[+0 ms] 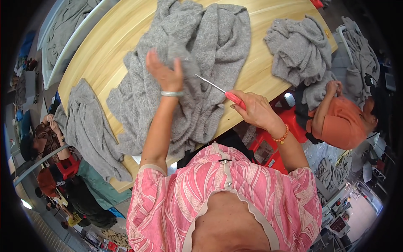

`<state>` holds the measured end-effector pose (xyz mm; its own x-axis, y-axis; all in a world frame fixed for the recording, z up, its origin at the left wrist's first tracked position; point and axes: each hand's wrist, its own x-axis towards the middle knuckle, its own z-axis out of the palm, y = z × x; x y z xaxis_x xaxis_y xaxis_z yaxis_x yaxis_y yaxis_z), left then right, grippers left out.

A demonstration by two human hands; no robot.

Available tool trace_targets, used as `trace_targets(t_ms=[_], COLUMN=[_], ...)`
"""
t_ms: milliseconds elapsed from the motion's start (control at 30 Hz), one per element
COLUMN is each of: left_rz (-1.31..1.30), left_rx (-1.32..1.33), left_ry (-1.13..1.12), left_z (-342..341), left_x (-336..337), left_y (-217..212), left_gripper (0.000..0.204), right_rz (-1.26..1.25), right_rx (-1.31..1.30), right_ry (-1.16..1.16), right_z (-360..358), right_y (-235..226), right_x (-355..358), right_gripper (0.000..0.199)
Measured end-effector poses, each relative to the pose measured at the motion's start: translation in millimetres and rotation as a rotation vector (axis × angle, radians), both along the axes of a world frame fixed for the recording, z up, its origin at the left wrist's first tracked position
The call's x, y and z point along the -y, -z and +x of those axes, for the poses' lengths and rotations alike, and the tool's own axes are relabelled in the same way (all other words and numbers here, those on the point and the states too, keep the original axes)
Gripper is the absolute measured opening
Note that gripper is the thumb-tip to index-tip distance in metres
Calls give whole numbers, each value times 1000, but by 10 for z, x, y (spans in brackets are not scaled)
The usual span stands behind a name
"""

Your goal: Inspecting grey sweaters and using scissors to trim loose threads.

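A heap of grey knitted garments (222, 46) lies across the middle of the wooden table. Above its left part is my left hand (166, 74), slightly blurred, with thumb and fingers apart and nothing held in them; a bracelet circles that wrist. My right hand (258, 112) is closed round the red handle of a thin metal tool (212, 84). The slim shaft points up and left over the knit, its tip close to the left hand; the tip's shape is too small to tell. An orange bead bracelet is on my right wrist.
Another grey knit pile (300, 50) sits at the table's right, and a grey garment (90, 126) hangs over the left edge. A white bin (82, 31) holds more knitwear at the far left. Co-workers (342, 119) sit on both sides. Red stools (268, 147) stand below the table.
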<state>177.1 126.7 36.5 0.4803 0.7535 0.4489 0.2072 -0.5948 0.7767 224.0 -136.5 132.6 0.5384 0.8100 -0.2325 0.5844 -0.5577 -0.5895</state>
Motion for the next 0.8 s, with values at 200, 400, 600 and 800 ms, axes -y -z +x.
trace_targets(t_ms=[200, 400, 600, 800], left_rz=[313, 226, -1427, -1839], left_rx=[-588, -937, 134, 318], left_ry=[730, 479, 511, 514], left_z=[-347, -340, -335, -410], left_x=[591, 798, 165, 120], left_y=[120, 433, 1014, 941], left_gripper=[77, 74, 27, 28], right_rz=[-186, -206, -235, -236], right_rx=[35, 29, -68, -19], right_ry=[34, 149, 59, 90], right_z=[-121, -354, -590, -651], right_y=[75, 77, -132, -288], right_x=[131, 455, 407, 332], right_gripper=[36, 35, 36, 31])
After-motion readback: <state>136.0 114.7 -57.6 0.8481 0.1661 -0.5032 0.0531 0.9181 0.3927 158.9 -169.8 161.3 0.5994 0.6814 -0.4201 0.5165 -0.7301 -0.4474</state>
